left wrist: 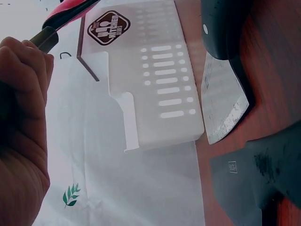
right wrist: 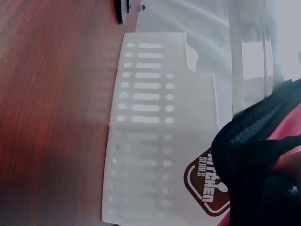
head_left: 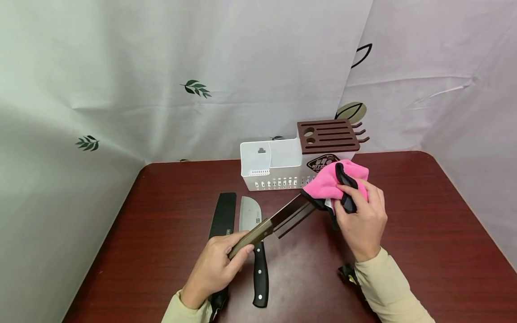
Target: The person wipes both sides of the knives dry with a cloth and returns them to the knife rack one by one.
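Note:
In the head view my left hand point(head_left: 216, 264) grips the olive-brown handle of a wide-bladed kitchen knife point(head_left: 287, 214), which slants up to the right above the table. A pink cloth point(head_left: 323, 184) with black edging covers the far part of its blade. My right hand point(head_left: 365, 220) pinches that cloth around the blade, and the knife's tip is hidden inside it. Beneath the left hand lies a second knife point(head_left: 260, 278) with a black riveted handle. Beside that is a black blade cover point(head_left: 223, 213), partly behind the left hand. The right wrist view shows the cloth's black trim point(right wrist: 244, 132) close up.
Against the back curtain stands a white perforated knife holder point(head_left: 274, 179) with a brown slotted top point(head_left: 329, 134) and hooks on its right side. A small black object point(head_left: 347, 272) lies by the right sleeve, partly hidden. The reddish-brown table point(head_left: 436, 224) has rounded back corners.

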{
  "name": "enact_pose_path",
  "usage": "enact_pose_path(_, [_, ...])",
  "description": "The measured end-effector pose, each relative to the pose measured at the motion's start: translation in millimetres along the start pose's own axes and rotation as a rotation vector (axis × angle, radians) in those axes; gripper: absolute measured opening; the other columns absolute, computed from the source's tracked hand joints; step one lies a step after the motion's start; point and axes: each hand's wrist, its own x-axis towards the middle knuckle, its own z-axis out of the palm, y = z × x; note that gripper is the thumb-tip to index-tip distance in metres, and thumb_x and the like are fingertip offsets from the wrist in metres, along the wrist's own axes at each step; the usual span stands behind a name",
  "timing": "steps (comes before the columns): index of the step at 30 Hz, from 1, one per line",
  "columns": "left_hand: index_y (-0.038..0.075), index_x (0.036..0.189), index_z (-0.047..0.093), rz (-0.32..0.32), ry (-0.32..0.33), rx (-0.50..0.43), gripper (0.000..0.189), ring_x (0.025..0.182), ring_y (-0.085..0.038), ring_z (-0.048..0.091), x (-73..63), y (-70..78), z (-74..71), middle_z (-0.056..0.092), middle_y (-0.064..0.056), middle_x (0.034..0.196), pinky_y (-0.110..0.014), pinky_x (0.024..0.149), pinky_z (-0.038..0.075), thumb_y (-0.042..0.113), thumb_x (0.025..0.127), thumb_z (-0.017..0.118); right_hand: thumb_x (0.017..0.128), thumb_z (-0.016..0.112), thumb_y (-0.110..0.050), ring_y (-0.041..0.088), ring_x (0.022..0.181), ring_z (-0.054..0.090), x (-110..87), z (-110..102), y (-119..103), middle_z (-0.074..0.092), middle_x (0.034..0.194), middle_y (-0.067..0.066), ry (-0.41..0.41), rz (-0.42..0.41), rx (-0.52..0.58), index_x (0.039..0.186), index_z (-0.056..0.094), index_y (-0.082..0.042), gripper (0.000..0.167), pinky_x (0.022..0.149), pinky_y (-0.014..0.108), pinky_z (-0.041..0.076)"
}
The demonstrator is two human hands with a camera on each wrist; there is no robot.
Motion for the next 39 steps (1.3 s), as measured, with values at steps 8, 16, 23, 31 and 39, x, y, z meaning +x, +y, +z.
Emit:
enact_pose_path(8, [0.010,0.114,0.071,-0.055,0.011,-0.021,0.022,0.063,0.001,0.052,-1.2,0.1,-2.4,0.062,0.011,0.078,-0.014,0.058,0.044,0.006,0.092,0.068,0.080,0.075,-0.009,0.045,0.099,0.055,-1.8,-0.7,0.1,0.064,0.109,0.024,-0.046,-0.027,-0.020,0.096,0.077,-0.001,0.018,0.084,0.051,0.044])
enact_pose_path(16, [0.010,0.112,0.071,-0.053,0.010,-0.028,0.019,0.062,0.001,0.050,-0.8,-0.5,-2.3,0.060,0.010,0.076,-0.013,0.056,0.043,0.007,0.094,0.067,0.080,0.071,-0.010,0.044,0.099,0.056,-3.9,-0.1,-5.0,0.065,0.109,0.020,-0.122,-0.105,-0.014,0.093,0.078,-0.002,0.017,0.083,0.053,0.041])
enact_pose_path(23, [0.009,0.115,0.071,-0.010,0.047,-0.030,0.025,0.063,0.001,0.051,-0.2,-1.3,-0.9,0.061,0.010,0.077,-0.013,0.056,0.043,0.003,0.091,0.069,0.078,0.070,-0.008,0.040,0.098,0.058,-7.1,1.8,-12.4,0.067,0.110,0.016,-0.171,-0.135,-0.008,0.090,0.078,-0.004,0.015,0.074,0.052,0.040])
enact_pose_path(31, [0.009,0.114,0.071,-0.026,0.047,-0.014,0.025,0.065,0.000,0.052,-0.9,-2.1,-1.7,0.060,0.011,0.077,-0.014,0.058,0.044,0.003,0.090,0.069,0.076,0.070,-0.009,0.037,0.091,0.060,-13.3,4.9,-22.3,0.067,0.102,0.014,-0.228,-0.210,0.014,0.086,0.076,-0.005,0.013,0.070,0.049,0.042])
enact_pose_path(39, [0.011,0.114,0.071,-0.062,0.033,-0.022,0.022,0.063,0.000,0.050,-0.8,-0.7,-2.7,0.058,0.012,0.075,-0.014,0.057,0.043,0.006,0.092,0.068,0.074,0.069,-0.008,0.031,0.084,0.060,-16.3,7.1,-31.7,0.067,0.094,0.010,-0.241,-0.291,0.067,0.080,0.073,-0.006,0.008,0.067,0.044,0.040])
